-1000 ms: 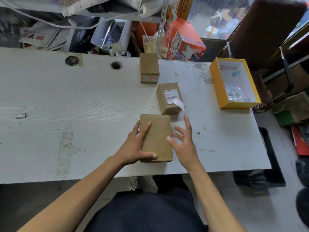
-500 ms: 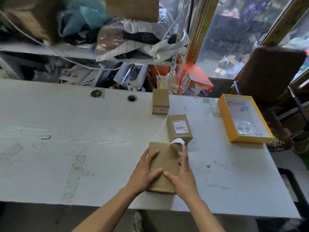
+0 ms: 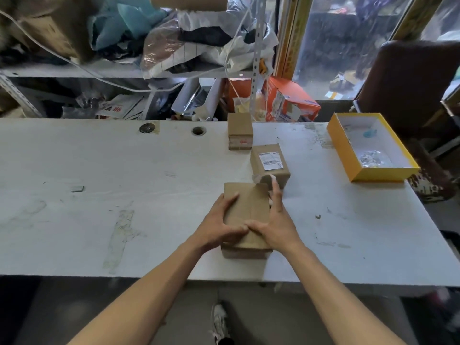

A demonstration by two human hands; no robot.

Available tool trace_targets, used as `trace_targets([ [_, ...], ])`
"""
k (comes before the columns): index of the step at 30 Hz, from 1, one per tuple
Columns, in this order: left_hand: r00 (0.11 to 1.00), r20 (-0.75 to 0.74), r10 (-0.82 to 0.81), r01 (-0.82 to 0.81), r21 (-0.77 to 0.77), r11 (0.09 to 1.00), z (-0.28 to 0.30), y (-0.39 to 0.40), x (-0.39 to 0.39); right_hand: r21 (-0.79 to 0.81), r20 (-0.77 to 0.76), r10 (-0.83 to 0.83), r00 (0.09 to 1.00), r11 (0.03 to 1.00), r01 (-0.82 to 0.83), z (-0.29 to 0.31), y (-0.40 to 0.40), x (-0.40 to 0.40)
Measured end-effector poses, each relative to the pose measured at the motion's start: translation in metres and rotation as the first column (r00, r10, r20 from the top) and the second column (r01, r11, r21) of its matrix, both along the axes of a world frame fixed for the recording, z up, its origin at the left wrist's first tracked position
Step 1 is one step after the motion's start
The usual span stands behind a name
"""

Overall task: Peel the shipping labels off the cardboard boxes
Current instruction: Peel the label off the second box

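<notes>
Cardboard box (image 3: 245, 215) near surface (image 3: 124, 183) edge; my left hand (image 3: 219, 226) and right hand (image 3: 276, 226) clamp its sides; peeled label (image 3: 263, 177) at far corner blurred, fingertips partly hidden; labelled box (image 3: 270, 161) just behind.

Three brown boxes (image 3: 246, 215), one labelled (image 3: 270, 161)

Daylight coming in from far-right window (image 3: 348, 46); tabletop (image 3: 99, 170) evenly lit, soft shadows; wide-angle edges bending, slight blur.
</notes>
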State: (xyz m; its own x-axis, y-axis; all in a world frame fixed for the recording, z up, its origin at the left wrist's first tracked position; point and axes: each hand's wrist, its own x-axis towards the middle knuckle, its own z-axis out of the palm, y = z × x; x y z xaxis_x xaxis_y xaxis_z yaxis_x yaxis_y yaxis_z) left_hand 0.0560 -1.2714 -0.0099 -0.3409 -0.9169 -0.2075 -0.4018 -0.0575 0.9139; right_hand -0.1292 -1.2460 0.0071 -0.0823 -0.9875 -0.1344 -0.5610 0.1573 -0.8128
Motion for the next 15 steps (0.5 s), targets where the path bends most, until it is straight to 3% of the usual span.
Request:
trace_targets([
  [3,1.000,0.003,-0.013,0.013,-0.020,1.000,0.002,-0.001,0.007,0.010,0.085,0.079,0.993,0.997,-0.080,-0.003,-0.002,-0.007],
  [6,0.987,0.046,0.155,-0.151,-0.089,0.985,-0.002,-0.008,-0.001,-0.070,-0.029,-0.007,1.000,0.998,0.005,-0.006,-0.008,-0.002],
  [11,0.891,0.066,0.449,-0.441,-0.108,0.891,0.000,-0.017,-0.021,-0.192,-0.128,-0.222,0.967,0.962,0.195,-0.013,-0.017,0.005],
  [15,0.838,0.115,0.533,-0.512,-0.172,0.842,0.000,-0.017,-0.029,-0.211,-0.243,-0.255,0.936,0.956,0.206,-0.015,-0.027,0.007],
])
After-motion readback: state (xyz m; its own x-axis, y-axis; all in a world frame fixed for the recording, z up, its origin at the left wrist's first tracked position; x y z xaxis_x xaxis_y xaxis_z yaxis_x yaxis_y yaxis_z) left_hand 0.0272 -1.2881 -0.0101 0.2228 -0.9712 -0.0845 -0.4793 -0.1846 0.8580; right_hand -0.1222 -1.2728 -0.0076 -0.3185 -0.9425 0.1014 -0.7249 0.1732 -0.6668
